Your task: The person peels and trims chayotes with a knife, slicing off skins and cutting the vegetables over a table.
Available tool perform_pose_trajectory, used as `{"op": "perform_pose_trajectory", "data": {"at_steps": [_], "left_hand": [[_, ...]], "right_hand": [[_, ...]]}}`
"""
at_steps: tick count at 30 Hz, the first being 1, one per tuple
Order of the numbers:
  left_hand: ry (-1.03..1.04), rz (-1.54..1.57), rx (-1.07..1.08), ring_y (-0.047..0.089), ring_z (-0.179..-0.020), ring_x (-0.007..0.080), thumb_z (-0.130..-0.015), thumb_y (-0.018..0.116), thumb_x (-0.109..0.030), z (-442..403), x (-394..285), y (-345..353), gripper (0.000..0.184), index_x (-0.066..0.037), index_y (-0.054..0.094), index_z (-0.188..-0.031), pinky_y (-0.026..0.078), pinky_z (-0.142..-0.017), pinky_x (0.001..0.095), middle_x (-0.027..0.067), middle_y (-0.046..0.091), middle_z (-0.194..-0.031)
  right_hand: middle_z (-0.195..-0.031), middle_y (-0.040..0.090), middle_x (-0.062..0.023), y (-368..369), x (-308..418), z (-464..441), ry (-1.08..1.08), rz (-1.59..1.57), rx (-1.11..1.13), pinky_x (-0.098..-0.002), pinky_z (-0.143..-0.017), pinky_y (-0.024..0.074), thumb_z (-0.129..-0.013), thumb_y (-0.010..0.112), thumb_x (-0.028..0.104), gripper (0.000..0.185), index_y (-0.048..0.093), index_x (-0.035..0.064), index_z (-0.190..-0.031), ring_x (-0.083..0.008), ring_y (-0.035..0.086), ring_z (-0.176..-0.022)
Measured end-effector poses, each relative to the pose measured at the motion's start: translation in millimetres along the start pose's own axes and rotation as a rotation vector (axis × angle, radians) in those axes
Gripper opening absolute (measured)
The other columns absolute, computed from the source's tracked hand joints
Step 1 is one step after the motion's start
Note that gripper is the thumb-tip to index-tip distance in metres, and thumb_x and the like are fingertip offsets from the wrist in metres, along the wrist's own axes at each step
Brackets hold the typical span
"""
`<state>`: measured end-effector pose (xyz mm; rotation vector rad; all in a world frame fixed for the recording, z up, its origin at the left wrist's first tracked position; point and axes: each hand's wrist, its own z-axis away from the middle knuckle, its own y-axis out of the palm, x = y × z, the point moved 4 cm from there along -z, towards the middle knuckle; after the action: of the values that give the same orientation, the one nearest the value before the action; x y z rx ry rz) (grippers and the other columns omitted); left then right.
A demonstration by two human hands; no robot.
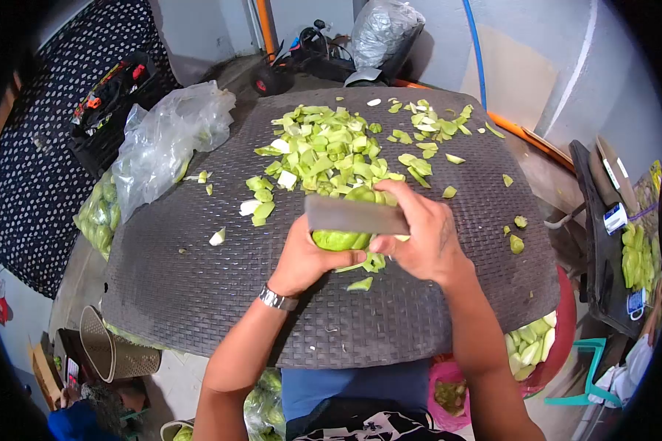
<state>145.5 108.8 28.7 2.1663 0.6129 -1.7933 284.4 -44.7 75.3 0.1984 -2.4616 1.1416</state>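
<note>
My left hand (310, 253), with a metal watch on its wrist, is closed round a green chayote (340, 239) above the table. My right hand (428, 229) grips a broad-bladed knife (354, 214) at its right end; the handle is hidden in the hand. The blade lies across the chayote and covers its middle. Just beyond both hands spreads a heap of pale green chayote pieces and peelings (320, 147). A few cut scraps (360, 284) lie close below the left hand.
The dark woven-pattern table (191, 287) carries scattered scraps. A clear plastic bag (169, 132) rests at its left edge. At lower right, a red basin (563, 323) holds cut chayote. A pink bag (449, 415) hangs near my lap. Another person's blue sleeve (84, 422) shows at lower left.
</note>
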Motion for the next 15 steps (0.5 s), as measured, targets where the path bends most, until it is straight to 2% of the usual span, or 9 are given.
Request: {"op": "perform_pose_trajectory", "data": {"at_steps": [1,2,5,6,9,12,15], "left_hand": [[0.037,-0.100,-0.045,0.069,-0.113,0.0178,-0.066,0.097,-0.007,3,2,-1,0.077,-0.004,0.062,-0.135,0.055,-0.102,0.0346,0.0081,0.071,-0.126],[0.061,-0.073,-0.084,0.066,-0.122,0.0210,-0.063,0.096,-0.007,3,10,-3,0.078,-0.003,0.062,-0.134,0.053,-0.105,0.0364,0.0097,0.068,-0.136],[0.276,-0.264,-0.074,0.061,-0.132,0.0240,-0.062,0.094,-0.005,-1,18,-12,0.078,-0.002,0.062,-0.133,0.052,-0.109,0.0388,0.0142,0.061,-0.146],[0.275,-0.226,-0.033,0.057,-0.138,0.0268,-0.061,0.094,-0.005,-2,22,-13,0.080,-0.002,0.062,-0.134,0.052,-0.110,0.0406,0.0167,0.056,-0.151],[0.184,0.034,0.020,0.055,-0.140,0.0298,-0.071,0.099,-0.023,0,32,-8,0.090,-0.002,0.051,-0.145,0.049,-0.115,0.0458,0.0196,0.060,-0.145],[0.070,-0.024,-0.073,0.064,-0.130,0.0260,-0.067,0.093,-0.012,7,16,-1,0.077,-0.003,0.062,-0.136,0.054,-0.106,0.0401,0.0165,0.061,-0.147],[0.247,-0.277,-0.136,0.069,-0.123,0.0244,-0.069,0.092,-0.014,9,6,1,0.075,-0.002,0.062,-0.137,0.057,-0.103,0.0397,0.0166,0.066,-0.142]], "right_hand": [[-0.102,0.075,-0.0179,0,3,0,-0.010,-0.004,0.009,-0.0468,-0.073,0.0591,-0.078,0.073,0.078,0.092,0.058,0.0091,-0.138,-0.0373,0.077,-0.088],[-0.104,0.076,-0.0183,0,11,2,-0.014,-0.016,0.022,-0.0477,-0.074,0.0591,-0.078,0.072,0.080,0.095,0.057,0.0092,-0.140,-0.0377,0.077,-0.089],[-0.107,0.077,-0.0179,7,15,2,-0.003,0.012,0.044,-0.0497,-0.074,0.0602,-0.077,0.066,0.086,0.103,0.055,0.0091,-0.145,-0.0380,0.077,-0.088],[-0.106,0.077,-0.0176,8,14,2,0.008,0.001,0.054,-0.0491,-0.072,0.0605,-0.077,0.066,0.086,0.103,0.056,0.0089,-0.145,-0.0377,0.077,-0.087],[-0.105,0.076,-0.0198,12,13,4,0.002,0.019,0.025,-0.0459,-0.070,0.0603,-0.077,0.062,0.089,0.105,0.056,0.0090,-0.145,-0.0391,0.077,-0.084],[-0.100,0.075,-0.0204,15,11,4,-0.021,0.018,-0.027,-0.0442,-0.070,0.0600,-0.079,0.060,0.089,0.103,0.056,0.0082,-0.143,-0.0391,0.077,-0.083],[-0.095,0.075,-0.0204,13,7,5,0.018,-0.079,-0.004,-0.0455,-0.069,0.0604,-0.080,0.064,0.085,0.098,0.060,0.0066,-0.138,-0.0382,0.077,-0.081]]}}
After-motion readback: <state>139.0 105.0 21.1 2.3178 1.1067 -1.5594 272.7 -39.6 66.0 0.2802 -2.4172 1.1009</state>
